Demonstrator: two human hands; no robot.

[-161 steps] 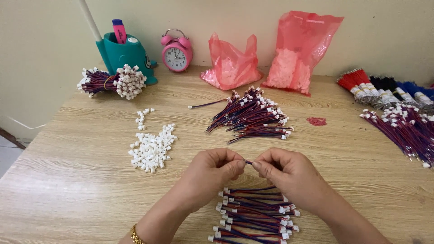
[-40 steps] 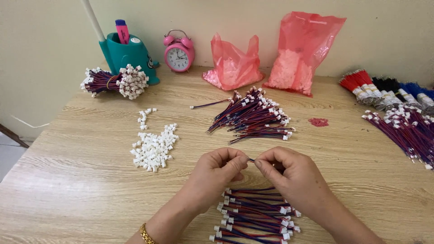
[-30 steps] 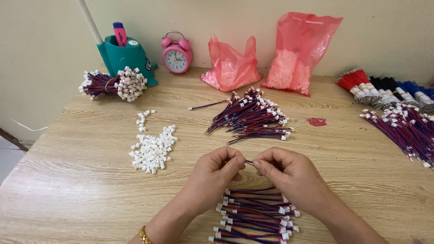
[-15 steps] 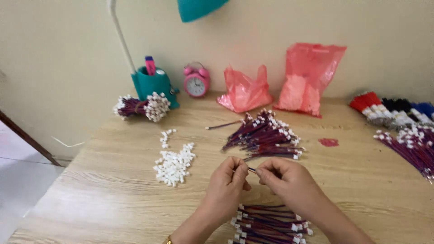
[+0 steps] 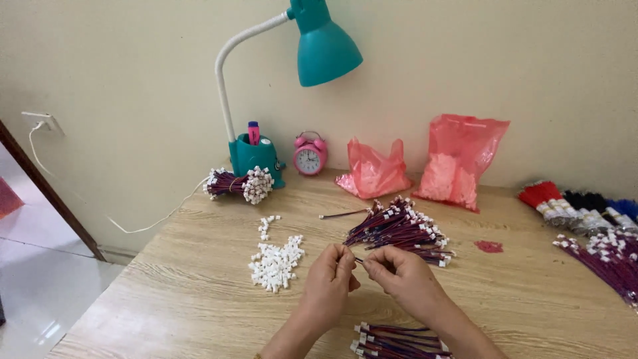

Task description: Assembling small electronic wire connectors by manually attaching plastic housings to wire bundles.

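My left hand (image 5: 330, 276) and my right hand (image 5: 397, 278) meet over the middle of the wooden table (image 5: 186, 292), pinching the ends of a short thin wire (image 5: 359, 261) between the fingertips. A heap of small white connector housings (image 5: 274, 264) lies just left of my left hand. Behind my hands lies a loose pile of purple-red wires with white ends (image 5: 401, 229). Another stack of such wires (image 5: 397, 341) sits at the near edge under my wrists.
A teal desk lamp (image 5: 324, 45) with a pen holder base (image 5: 255, 158), a pink alarm clock (image 5: 309, 155), two pink plastic bags (image 5: 460, 162) and a tied wire bundle (image 5: 240, 184) stand at the back. More wire bundles (image 5: 601, 229) lie at the right.
The camera has tilted up and pulled back, bringing the lamp and wall into view. My hands keep pinching the wire in the same spot.
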